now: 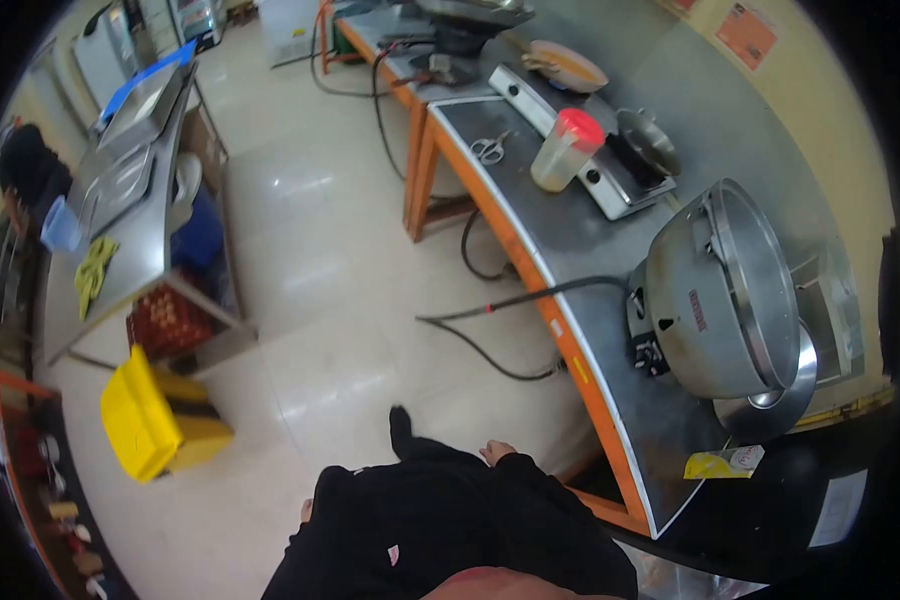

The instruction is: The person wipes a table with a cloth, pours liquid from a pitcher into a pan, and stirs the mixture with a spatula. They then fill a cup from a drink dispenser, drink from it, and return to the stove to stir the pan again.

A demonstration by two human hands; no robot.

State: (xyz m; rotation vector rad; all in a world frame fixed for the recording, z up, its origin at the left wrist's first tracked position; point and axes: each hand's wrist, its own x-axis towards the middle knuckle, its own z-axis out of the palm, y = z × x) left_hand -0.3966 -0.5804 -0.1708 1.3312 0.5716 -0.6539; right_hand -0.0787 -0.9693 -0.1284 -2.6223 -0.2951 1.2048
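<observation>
My right hand (pixel 496 453) hangs in front of my dark sleeve, its fingers looking loosely curled with nothing showing in them. It is over the floor, apart from the orange-framed worktable (pixel 580 350) on my right. Of my left hand (pixel 306 510) only a small bit shows beside my dark top; its fingers are hidden. On the worktable stand a large metal cooker (pixel 710 300), a jug with a red lid (pixel 567 150), scissors (pixel 489 149) and a gas stove (pixel 620 195). A yellow packet (pixel 722 463) lies near the table's close end.
A yellow bin (pixel 160 420) stands on the floor to the left, near a steel table (pixel 140 270) holding trays and a yellow-green cloth (pixel 95 272). A person (pixel 30 170) is beyond that table. A black hose (pixel 530 297) hangs off the right worktable into the aisle.
</observation>
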